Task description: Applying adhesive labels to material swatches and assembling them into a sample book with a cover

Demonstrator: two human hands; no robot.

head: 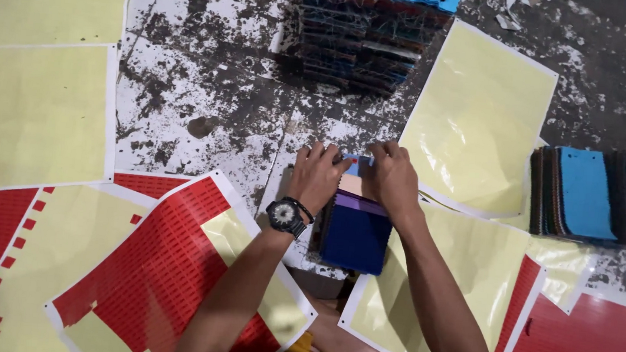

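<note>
Fabric swatches [357, 232], fanned in a small stack with a dark blue one on top and purple and tan ones showing beyond it, lie on the floor just in front of the person's knees, near the middle of its near edge. Both hands press down on the far end of that stack: the left hand [318, 175], with a black wristwatch [285, 215], and the right hand [393, 176] each have fingers curled over the swatch tops, gripping the stack rather than lying open. A small blue piece between the fingertips may be a label, though it is mostly hidden. Around them lie backing sheets [157, 268], many with their red stickers already peeled off and some still full. Further off, a row of swatches [587, 194] at the right edge and a tall pile [372, 35] at the far edge look finished or waiting; I cannot tell which.
</note>
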